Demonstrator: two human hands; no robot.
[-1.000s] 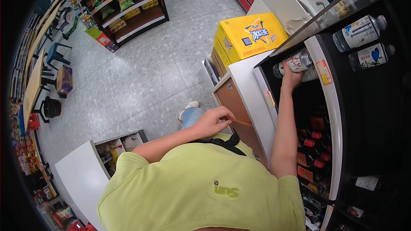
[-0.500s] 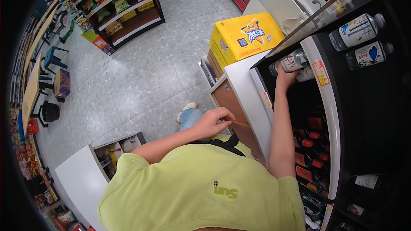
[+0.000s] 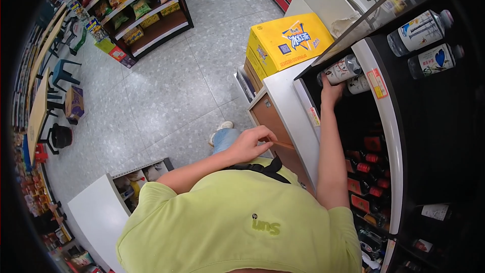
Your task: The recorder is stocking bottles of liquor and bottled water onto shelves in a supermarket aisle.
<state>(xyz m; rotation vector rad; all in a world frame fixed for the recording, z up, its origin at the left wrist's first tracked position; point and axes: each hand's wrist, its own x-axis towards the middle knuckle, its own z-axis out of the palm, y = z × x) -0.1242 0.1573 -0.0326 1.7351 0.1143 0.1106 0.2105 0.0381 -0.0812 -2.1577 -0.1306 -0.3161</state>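
On the right, my right hand (image 3: 331,94) is inside the dark shelf unit. It grips a clear bottle with a white label (image 3: 341,71) from its near side, the thumb up against it and the other fingers partly hidden. A second white-labelled bottle (image 3: 358,84) lies just beside it. My left hand (image 3: 252,141) is in front of my waist, by the brown panel (image 3: 272,116) of the white counter. Its fingers are loosely bent, the thumb apart from them, and nothing shows between them.
Two labelled bottles (image 3: 417,31) stand on the upper black shelf at right; red-capped dark bottles (image 3: 365,168) fill the lower one. A yellow carton (image 3: 288,40) sits past the white counter (image 3: 288,88). Behind it is a sink (image 3: 371,5). A snack rack (image 3: 146,15) stands far left.
My right hand has shifted slightly left and down at the bottle, and more of the bottle's label shows. My left hand stays in place.
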